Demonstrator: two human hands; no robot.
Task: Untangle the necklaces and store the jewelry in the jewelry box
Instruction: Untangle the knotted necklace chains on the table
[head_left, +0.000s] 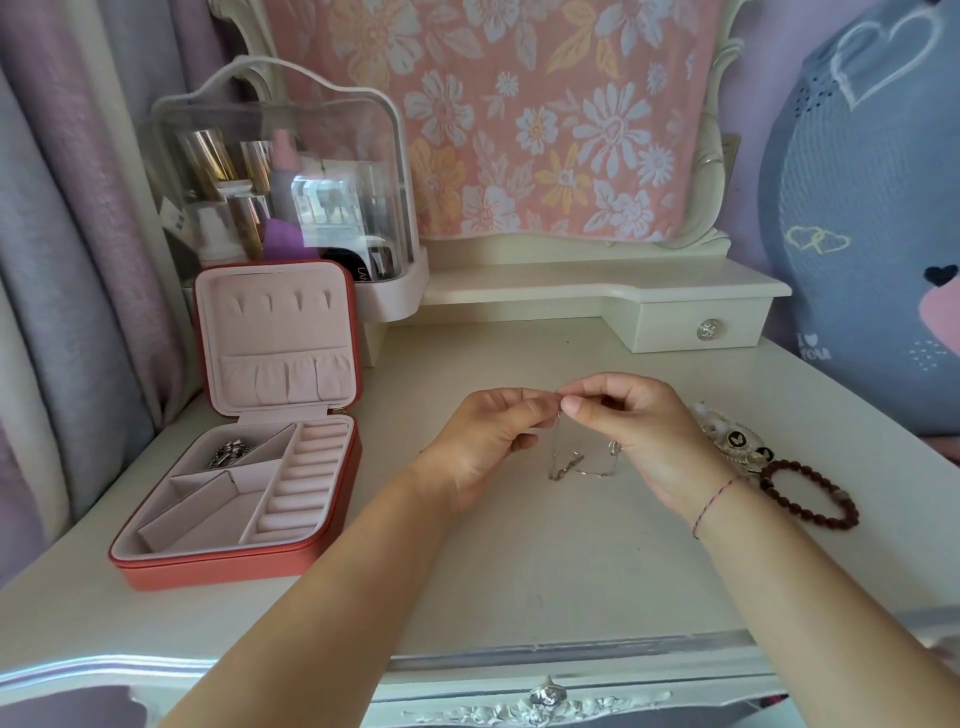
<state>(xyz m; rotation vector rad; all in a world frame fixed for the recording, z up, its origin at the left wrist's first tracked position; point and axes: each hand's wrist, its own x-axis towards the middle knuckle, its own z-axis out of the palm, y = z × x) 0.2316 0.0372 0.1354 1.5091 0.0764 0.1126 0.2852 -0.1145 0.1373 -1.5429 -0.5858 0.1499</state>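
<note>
My left hand and my right hand meet above the middle of the dressing table, each pinching the top of a thin silver necklace. The chain hangs down between them and its tangled lower part lies on the table. A coral jewelry box with a pink lining stands open at the left; a silver chain lies in its back left compartment. A dark red bead bracelet and a pale bracelet with black charms lie to the right of my right hand.
A clear cosmetics case with bottles stands behind the box. A small white drawer unit sits at the back right under a flowered cloth. A large blue plush leans at the right. Curtains hang at the left.
</note>
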